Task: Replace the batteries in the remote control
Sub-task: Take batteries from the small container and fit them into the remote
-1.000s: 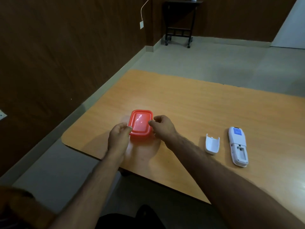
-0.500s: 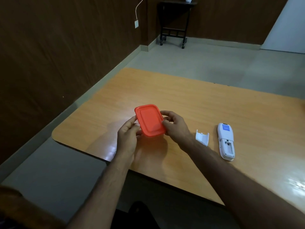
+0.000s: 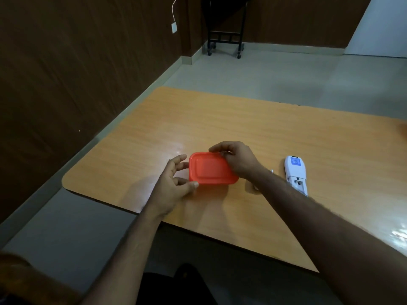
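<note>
A small orange lidded box (image 3: 211,169) is held just above the wooden table (image 3: 242,119), turned so its long side runs left to right. My left hand (image 3: 174,183) grips its left end, thumb at the near corner. My right hand (image 3: 236,160) holds its far right edge from above. The white remote (image 3: 295,173) lies face down to the right, its battery bay open and showing no batteries. The white battery cover (image 3: 271,171) is almost hidden behind my right forearm. What the box holds is hidden by its lid.
The table's near edge and rounded left corner (image 3: 66,183) lie close to my hands. A dark wood wall runs along the left. A black wheeled stand (image 3: 224,25) sits on the grey floor at the back.
The orange box has left the table, where it lay end-on, and been turned lengthwise between both hands. My right hand has shifted onto its far right edge. The view has tilted.
</note>
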